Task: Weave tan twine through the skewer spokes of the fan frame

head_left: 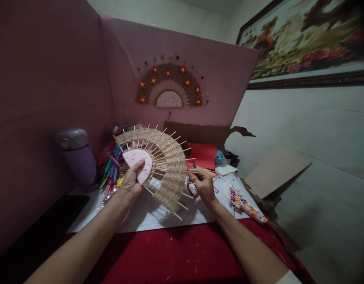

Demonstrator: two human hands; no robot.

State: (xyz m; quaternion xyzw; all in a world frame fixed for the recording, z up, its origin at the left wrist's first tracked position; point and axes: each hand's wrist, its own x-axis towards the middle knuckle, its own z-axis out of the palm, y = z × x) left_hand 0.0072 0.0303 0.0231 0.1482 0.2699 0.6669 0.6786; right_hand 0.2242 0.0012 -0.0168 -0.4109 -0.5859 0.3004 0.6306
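Note:
A half-round woven fan is held up above the table, tilted, with wooden sticks radiating out past its rope-like tan band. At its centre sits a white half-disc with pink dots. My left hand grips this half-disc, thumb on its front face and the other fingers hidden behind. At the fan's right edge, my right hand has its fingertips pinched together on the end of one stick. A small dark pointed thing shows just above those fingers; I cannot make out what it is.
A finished-looking flowered fan hangs on the pink board behind. A purple bottle and colourful craft sticks stand left. Red sheet, blue yarn and a flower-patterned glue gun with a cord lie right, on white paper over red cloth.

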